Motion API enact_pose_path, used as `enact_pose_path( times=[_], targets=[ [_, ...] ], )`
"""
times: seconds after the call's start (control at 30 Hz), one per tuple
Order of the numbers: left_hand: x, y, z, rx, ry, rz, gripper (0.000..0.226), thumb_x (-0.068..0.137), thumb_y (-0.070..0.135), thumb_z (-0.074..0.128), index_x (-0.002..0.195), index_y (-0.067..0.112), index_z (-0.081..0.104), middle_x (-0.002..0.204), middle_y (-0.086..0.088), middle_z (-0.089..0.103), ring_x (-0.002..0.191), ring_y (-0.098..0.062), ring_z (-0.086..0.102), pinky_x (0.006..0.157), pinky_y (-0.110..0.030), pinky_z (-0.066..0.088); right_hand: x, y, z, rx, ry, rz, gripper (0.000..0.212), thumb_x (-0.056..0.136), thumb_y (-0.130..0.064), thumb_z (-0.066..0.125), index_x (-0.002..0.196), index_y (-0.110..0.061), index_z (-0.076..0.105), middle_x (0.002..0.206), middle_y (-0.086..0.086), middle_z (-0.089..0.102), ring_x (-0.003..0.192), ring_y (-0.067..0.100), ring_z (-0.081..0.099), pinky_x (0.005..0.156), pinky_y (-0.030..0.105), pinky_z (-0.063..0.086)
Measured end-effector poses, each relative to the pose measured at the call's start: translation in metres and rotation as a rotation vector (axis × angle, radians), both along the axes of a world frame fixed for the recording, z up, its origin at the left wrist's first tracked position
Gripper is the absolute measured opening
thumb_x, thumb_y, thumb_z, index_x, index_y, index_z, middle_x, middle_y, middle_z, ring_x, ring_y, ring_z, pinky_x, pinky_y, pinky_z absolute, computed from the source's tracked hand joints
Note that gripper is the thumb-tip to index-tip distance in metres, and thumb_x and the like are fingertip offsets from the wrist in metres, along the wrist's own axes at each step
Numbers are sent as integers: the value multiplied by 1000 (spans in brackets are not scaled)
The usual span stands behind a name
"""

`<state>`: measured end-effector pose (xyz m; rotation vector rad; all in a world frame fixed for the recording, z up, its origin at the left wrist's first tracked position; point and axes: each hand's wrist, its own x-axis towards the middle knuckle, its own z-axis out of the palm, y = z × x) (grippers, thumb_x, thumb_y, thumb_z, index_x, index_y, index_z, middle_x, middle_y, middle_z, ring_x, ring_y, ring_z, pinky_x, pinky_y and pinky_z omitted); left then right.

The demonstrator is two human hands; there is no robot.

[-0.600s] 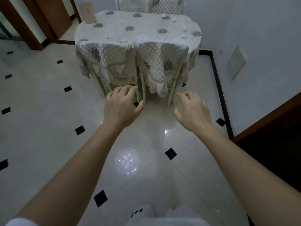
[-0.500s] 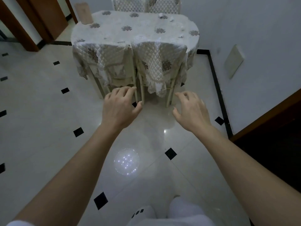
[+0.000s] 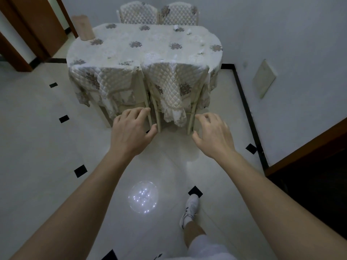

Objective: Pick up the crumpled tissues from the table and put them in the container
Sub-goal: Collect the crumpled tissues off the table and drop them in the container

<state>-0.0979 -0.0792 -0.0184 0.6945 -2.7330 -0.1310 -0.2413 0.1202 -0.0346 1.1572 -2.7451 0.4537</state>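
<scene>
The table (image 3: 120, 46) now sits nearer and a white shoe (image 3: 191, 209) steps forward; left hand (image 3: 131, 134) and right hand (image 3: 214, 136) stay loosely curled, empty.

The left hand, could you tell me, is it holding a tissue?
No, the left hand hangs empty over the floor, fingers loosely curled.

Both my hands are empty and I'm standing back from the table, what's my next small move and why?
Probably step closer to the table, bearing right. The left hand and right hand hold nothing and hover short of the tucked-in chairs, while most crumpled tissues lie on the tabletop's far right part, likely beyond reach from here.
</scene>
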Motion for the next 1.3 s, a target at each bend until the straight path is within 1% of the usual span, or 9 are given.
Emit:
enact_pose_path(
  times=[0.13,0.3,0.43,0.6,0.8,0.9,1.03,1.2,1.3],
  targets=[
    [-58,-28,0,-6,-2,21,54,90,51,51,136,23,49,136,-4,57,127,-28,49,100,-48,43,-57,-29,-2,-16,-3,-1,42,86,-31,59,124,-16,57,119,6,59,115,27,51,91,41,44],
    [-144,-59,8,-21,-18,27,52,90,51,51,135,23,50,135,-4,58,125,-29,50,97,-48,44,-143,-64,3,-34,-34,10,44,86,-31,59,128,-16,57,121,6,58,118,25,50,95,40,44],
    [-202,-77,9,-17,-15,43,53,90,52,50,135,24,51,136,-3,58,126,-27,50,99,-46,42,-201,-87,2,-34,-58,30,46,87,-32,58,131,-16,55,123,6,57,118,25,49,96,41,44],
    [-251,-98,2,-4,-24,59,55,89,52,47,135,23,52,134,-2,60,125,-25,51,98,-45,43,-251,-109,-2,-36,-82,42,47,86,-30,58,130,-15,56,122,6,57,118,25,50,96,42,46],
    [-299,-128,-7,22,-19,67,53,88,48,53,134,22,53,133,-2,60,124,-26,52,96,-47,45,-300,-139,-8,-31,-90,57,48,87,-30,57,132,-14,56,124,7,58,120,25,49,101,44,44],
    [-323,-147,-14,40,-31,64,53,89,47,54,134,21,53,133,-3,60,124,-26,52,96,-47,45,-324,-158,-13,-32,-95,56,48,87,-28,58,132,-14,56,125,7,58,121,26,49,99,46,45],
    [-362,-187,-26,51,-46,56,54,89,47,55,135,20,53,133,-5,60,124,-27,52,97,-47,45,-361,-196,-23,-25,-102,39,48,85,-29,60,130,-14,57,124,8,59,119,27,51,96,46,48],
    [-418,-250,-36,79,-45,41,55,89,47,53,137,20,53,134,-4,60,124,-26,52,99,-47,46,-415,-262,-31,-30,-120,39,44,85,-26,63,127,-14,59,120,9,61,114,29,54,91,45,50],
    [-452,-291,-40,126,-60,26,55,89,46,54,137,20,52,135,-3,59,125,-24,51,99,-47,47,-448,-306,-30,-13,-127,33,45,85,-23,62,128,-14,59,123,8,61,116,27,54,88,43,50]
  ],
)
